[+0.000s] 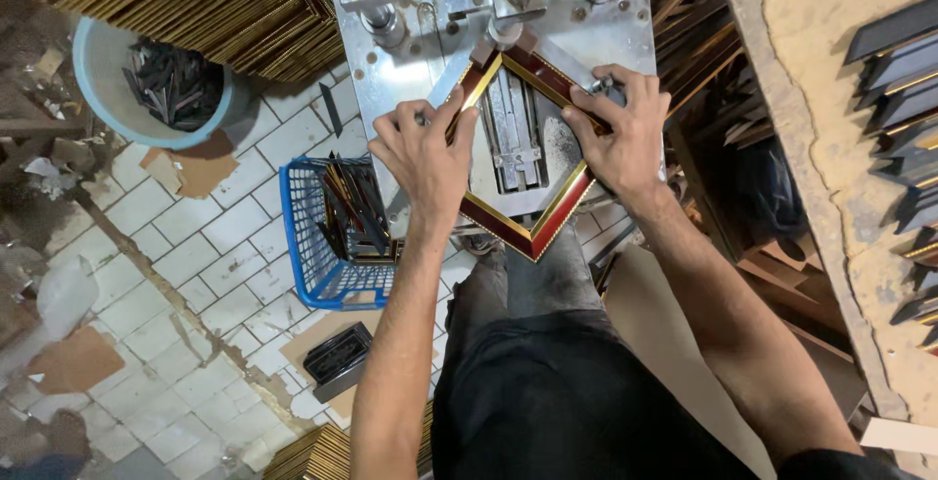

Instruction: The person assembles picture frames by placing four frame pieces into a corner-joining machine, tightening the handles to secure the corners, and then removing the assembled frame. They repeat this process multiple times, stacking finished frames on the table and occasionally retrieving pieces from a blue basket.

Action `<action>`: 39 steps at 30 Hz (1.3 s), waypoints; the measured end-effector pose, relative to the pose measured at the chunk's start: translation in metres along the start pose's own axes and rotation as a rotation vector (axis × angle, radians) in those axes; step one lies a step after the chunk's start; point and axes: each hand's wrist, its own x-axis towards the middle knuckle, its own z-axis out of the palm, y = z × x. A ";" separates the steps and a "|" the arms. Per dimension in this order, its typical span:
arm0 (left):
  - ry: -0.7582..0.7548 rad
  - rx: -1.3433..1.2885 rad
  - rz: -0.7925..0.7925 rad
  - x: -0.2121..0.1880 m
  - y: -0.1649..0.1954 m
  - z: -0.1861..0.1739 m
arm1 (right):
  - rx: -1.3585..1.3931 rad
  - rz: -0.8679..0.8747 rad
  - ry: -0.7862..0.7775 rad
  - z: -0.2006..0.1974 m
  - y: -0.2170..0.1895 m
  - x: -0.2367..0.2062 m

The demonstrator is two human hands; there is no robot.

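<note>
A dark red picture frame with a gold inner edge [532, 236] lies as a diamond on the steel bed of a corner-joining machine [410, 60]. Its far corner sits under the machine's press head [508, 26]. My left hand [425, 153] grips the frame's left side, fingers curled over the moulding. My right hand [620, 133] clamps the right side, thumb on the inner edge. The near corner hangs off the bed above my knees.
A blue plastic basket [308, 246] of moulding offcuts stands on the tiled floor at the left. A pale bucket [107, 89] of dark scraps and stacked gold mouldings [215, 1] lie behind it. A bench with dark frame pieces [904, 80] runs along the right.
</note>
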 end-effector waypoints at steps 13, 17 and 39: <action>0.003 -0.011 0.056 0.022 0.019 -0.018 | -0.126 -0.058 0.012 -0.027 -0.029 0.037; 0.297 0.023 -0.016 -0.018 0.033 -0.033 | -0.232 0.040 -0.029 -0.046 -0.049 0.018; -0.589 -0.977 -0.367 -0.169 0.199 0.023 | -0.607 0.459 0.171 -0.349 0.187 -0.316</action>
